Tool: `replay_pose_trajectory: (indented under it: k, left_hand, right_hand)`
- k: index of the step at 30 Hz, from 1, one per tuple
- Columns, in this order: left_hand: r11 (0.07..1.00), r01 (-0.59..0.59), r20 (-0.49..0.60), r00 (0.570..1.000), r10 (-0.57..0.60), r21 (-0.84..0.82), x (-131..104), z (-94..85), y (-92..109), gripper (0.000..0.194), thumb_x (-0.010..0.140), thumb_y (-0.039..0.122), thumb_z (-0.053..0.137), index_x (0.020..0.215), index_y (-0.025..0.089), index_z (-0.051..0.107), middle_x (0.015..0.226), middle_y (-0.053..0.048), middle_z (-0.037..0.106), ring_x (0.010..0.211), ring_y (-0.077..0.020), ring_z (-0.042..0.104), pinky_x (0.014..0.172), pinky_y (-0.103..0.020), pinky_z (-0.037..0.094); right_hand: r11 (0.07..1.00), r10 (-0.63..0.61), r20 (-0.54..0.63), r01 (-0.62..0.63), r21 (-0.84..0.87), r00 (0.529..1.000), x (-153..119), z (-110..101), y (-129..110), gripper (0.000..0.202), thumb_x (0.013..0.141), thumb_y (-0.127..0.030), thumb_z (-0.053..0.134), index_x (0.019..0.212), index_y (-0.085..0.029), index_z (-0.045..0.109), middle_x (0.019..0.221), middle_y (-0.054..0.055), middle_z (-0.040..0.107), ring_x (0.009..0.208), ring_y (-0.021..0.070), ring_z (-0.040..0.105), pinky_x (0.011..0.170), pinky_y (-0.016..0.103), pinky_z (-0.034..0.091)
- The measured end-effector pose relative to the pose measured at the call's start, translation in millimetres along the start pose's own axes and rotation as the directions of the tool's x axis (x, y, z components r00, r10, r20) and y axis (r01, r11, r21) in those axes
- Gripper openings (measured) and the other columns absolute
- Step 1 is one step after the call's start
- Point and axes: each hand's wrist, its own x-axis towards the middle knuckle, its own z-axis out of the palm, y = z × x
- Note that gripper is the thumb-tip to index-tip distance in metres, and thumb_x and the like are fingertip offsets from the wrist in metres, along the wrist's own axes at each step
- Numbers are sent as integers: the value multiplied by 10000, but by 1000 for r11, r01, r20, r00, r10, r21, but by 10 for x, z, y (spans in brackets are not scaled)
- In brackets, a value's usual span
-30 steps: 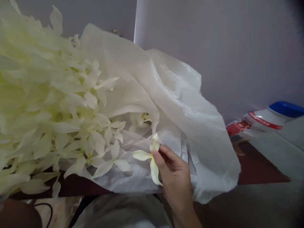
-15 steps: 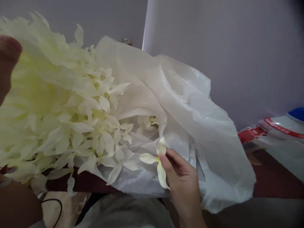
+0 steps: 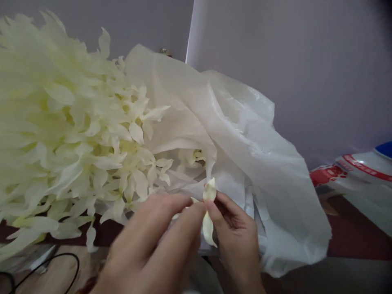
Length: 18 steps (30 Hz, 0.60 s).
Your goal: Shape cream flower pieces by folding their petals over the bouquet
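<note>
A single pale cream flower [image 3: 209, 228] is pinched between the thumb and finger of my right hand [image 3: 235, 237], low in the middle of the head view. My left hand [image 3: 156, 241] reaches in from the lower left, its fingertips together at the same flower and covering its left side. What those fingertips grip is hidden. Left of both hands spreads a large heap of cream-white flowers [image 3: 76, 134]. A crumpled white plastic bag [image 3: 269, 171] lies behind and to the right of my hands, with a few petals showing in its opening.
At the right edge lies a white package [image 3: 364, 169] with red print and a blue part. A dark red table edge [image 3: 352, 232] runs under the bag. Black cable [image 3: 76, 265] curls at the lower left. Grey walls stand behind.
My left hand has come from the far left edge to the flower at my right fingertips. My right hand has hardly moved and keeps its pinch.
</note>
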Motion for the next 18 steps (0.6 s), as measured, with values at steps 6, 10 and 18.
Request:
replay_pose_trajectory:
  k: [6,10,18]
  left_hand:
    - [969,127,-21,991,-135,-210,220,494,-72,109,884,95,716,913,195,685,840,10,742,745,-108,708,692,-175,579]
    - [916,215,8,974,-226,-338,202,497,-175,95,823,137,801,840,192,726,765,35,747,683,-87,679,662,-149,542]
    - [800,323,98,943,-318,-505,219,496,-160,90,815,114,797,796,200,783,793,23,779,743,-88,716,724,-121,562]
  right_hand:
    - [991,-128,96,130,-25,987,-2,-36,-4,122,854,-189,747,869,-279,828,784,4,761,714,142,736,653,185,605]
    - [972,-222,111,229,-53,969,-2,-60,38,205,836,-131,741,918,-296,830,867,4,798,791,143,762,704,181,614]
    - [952,-272,145,288,-106,951,5,-75,51,261,823,-89,721,935,-304,816,954,-17,802,889,107,766,789,124,592]
